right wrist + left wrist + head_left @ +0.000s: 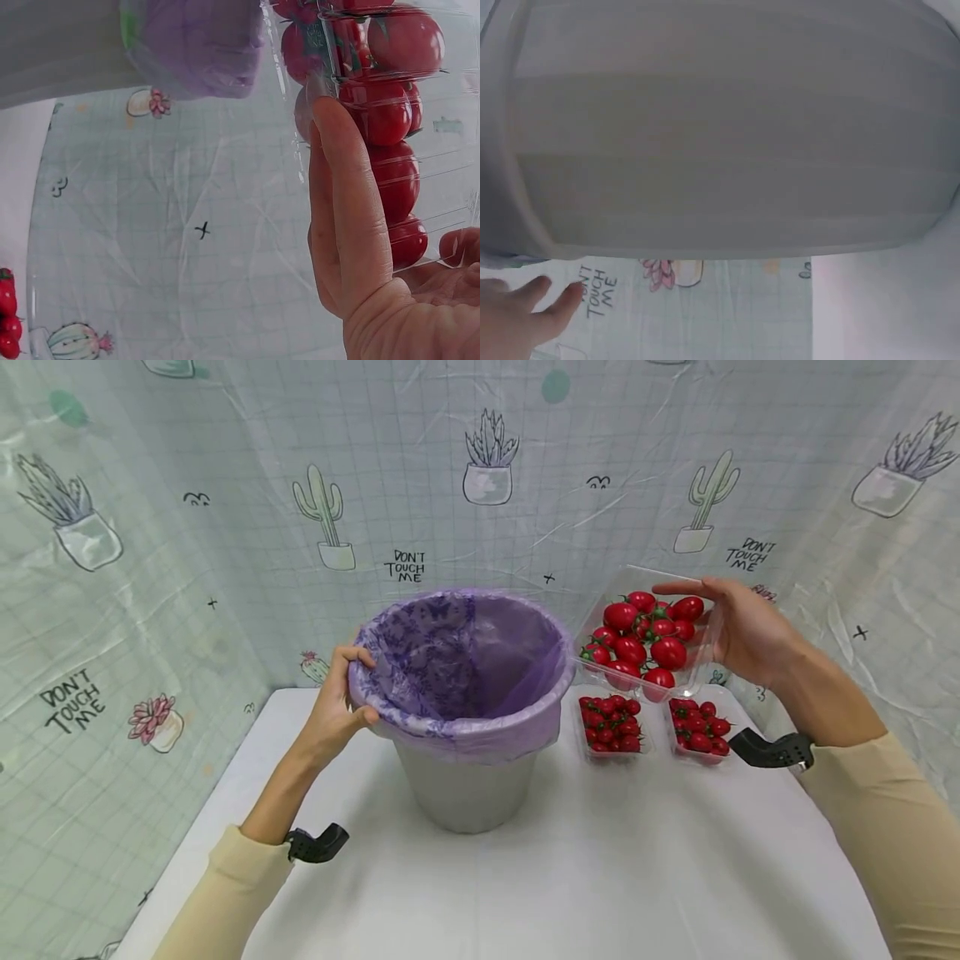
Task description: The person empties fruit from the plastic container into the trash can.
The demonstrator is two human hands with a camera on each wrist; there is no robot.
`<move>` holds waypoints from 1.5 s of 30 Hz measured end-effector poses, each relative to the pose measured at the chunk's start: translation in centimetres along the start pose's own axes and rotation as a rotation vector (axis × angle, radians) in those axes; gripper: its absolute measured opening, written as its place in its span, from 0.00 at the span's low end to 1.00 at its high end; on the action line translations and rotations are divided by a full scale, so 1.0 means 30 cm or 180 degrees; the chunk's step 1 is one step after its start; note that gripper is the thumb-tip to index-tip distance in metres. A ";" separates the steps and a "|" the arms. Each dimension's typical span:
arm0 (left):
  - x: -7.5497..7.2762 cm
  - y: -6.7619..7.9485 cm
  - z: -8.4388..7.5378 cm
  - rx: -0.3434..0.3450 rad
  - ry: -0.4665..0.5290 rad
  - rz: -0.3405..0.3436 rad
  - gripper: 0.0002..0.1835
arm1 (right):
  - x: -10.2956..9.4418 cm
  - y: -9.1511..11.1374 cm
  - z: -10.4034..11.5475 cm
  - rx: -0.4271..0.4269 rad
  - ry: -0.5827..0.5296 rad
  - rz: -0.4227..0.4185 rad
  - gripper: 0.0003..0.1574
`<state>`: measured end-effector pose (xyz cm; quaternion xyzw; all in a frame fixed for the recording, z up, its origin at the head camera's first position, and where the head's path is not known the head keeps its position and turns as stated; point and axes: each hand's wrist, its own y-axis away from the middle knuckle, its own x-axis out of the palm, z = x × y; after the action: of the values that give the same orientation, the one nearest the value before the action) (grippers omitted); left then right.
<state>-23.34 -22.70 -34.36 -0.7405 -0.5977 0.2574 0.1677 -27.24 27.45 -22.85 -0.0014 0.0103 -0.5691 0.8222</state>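
A grey trash can (467, 789) with a purple patterned trash bag (450, 664) over its rim stands mid-table. At its left side, my left hand (337, 697) grips the bagged rim, fingers over the edge and thumb against the outside. The can's ribbed wall (735, 135) fills most of the left wrist view. To the right, my right hand (750, 631) holds up a clear plastic box (611, 597) of cherry tomatoes (637, 635), tilted toward the can. In the right wrist view, fingers (352, 187) lie along the box's underside, with tomatoes (394, 180) showing through the plastic.
Two more clear boxes of tomatoes, a left one (611, 725) and a right one (699, 727), sit on the white table (600, 877) below the raised box. A cactus-print plastic sheet (420, 460) hangs behind and along both sides.
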 end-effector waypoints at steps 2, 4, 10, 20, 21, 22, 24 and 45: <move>-0.002 -0.003 0.001 -0.0009 -0.0097 -0.0020 0.51 | 0.004 -0.003 0.013 -0.0032 0.0014 0.0058 0.29; -0.005 -0.006 0.002 -0.0009 -0.0204 -0.0043 0.53 | 0.009 -0.008 0.025 -0.0050 0.0079 0.0082 0.29; -0.010 -0.008 0.000 0.0072 -0.0275 -0.0046 0.55 | 0.042 -0.029 0.068 -0.0010 0.0341 0.0042 0.30; 0.005 -0.005 0.006 0.0119 -0.0082 0.0025 0.49 | 0.083 -0.048 0.102 -0.0061 0.0279 0.0135 0.33; 0.006 -0.006 0.007 0.0129 -0.0058 0.0038 0.48 | 0.087 -0.049 0.104 -0.0073 0.0275 0.0140 0.33; 0.007 -0.007 0.007 0.0133 -0.0039 0.0052 0.47 | 0.091 -0.052 0.107 -0.0079 0.0262 0.0153 0.33; 0.007 -0.007 0.005 0.0133 -0.0018 0.0068 0.45 | 0.100 -0.060 0.114 -0.0088 0.0234 0.0184 0.34; 0.003 0.009 -0.010 -0.0056 0.0270 -0.0029 0.41 | 0.204 -0.139 0.158 -0.0033 0.0173 0.0346 0.37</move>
<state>-22.95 -22.65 -34.29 -0.7495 -0.5957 0.2197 0.1875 -28.91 20.22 -18.15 0.0104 0.0357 -0.5234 0.8513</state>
